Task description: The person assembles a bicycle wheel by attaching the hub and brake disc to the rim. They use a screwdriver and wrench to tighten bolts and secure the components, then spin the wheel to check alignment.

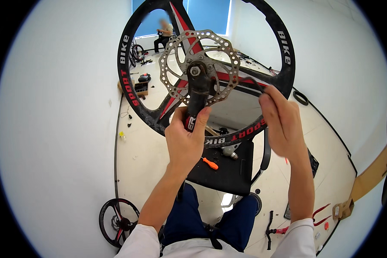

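Upright in front of me stands a black bicycle wheel with red, white and black spokes. A perforated silver brake disc sits at its hub, where a hex nut shows on the end of a black fork leg. My left hand is wrapped round the lower part of that leg, below the disc. To the right, by the rim, my right hand pinches a thin dark cable-like piece that reaches toward the disc. Its fingertips are slightly blurred, and the piece's far end is hard to make out.
Below the wheel, a black chair seat bears an orange-handled screwdriver and a metal part. Another wheel leans at lower left. A red frame part, cardboard box and loose tyre lie rightward. A person sits far back.
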A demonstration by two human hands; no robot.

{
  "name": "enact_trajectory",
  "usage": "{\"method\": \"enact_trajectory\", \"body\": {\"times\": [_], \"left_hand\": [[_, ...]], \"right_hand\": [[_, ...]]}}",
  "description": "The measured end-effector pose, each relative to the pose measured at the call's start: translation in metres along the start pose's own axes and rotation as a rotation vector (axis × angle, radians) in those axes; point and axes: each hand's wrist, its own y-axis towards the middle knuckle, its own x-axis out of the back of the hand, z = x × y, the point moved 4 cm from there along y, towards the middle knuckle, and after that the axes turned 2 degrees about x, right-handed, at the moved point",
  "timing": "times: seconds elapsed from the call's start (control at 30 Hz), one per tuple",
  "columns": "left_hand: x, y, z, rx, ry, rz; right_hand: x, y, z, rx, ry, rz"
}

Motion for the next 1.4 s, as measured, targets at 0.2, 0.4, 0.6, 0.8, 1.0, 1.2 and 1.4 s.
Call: {"method": "enact_trajectory", "body": {"times": [0.2, 0.4, 0.6, 0.8, 1.0, 1.2, 1.4], "left_hand": [[0.001, 0.0, 0.001, 0.047, -0.038, -0.013], [0.006, -0.001, 0.009, 0.11, -0.063, 0.018], [0.011, 0.0, 0.009, 0.141, -0.084, 0.083], [0.016, 0.003, 0.014, 0.098, -0.125, 0.122], [0.027, -0.001, 0.031, 0.101, -0.044, 0.359], [0.023, -0.006, 0.033, 0.069, -0.002, 0.386], [0.018, -0.011, 0.027, 0.006, 0.08, 0.388]], "right_hand": [[-0.016, 0.048, -0.002, 0.123, -0.182, 0.157], [-0.028, 0.059, -0.004, 0.127, -0.317, 0.219], [-0.028, 0.06, -0.004, 0.123, -0.37, 0.2], [-0.027, 0.063, 0.002, 0.214, -0.594, 0.24], [-0.017, 0.074, 0.012, 0.322, -0.82, 0.325], [-0.002, 0.093, 0.025, 0.336, -1.001, 0.47], [0.014, 0.116, 0.03, 0.483, -1.057, 0.451]]}}
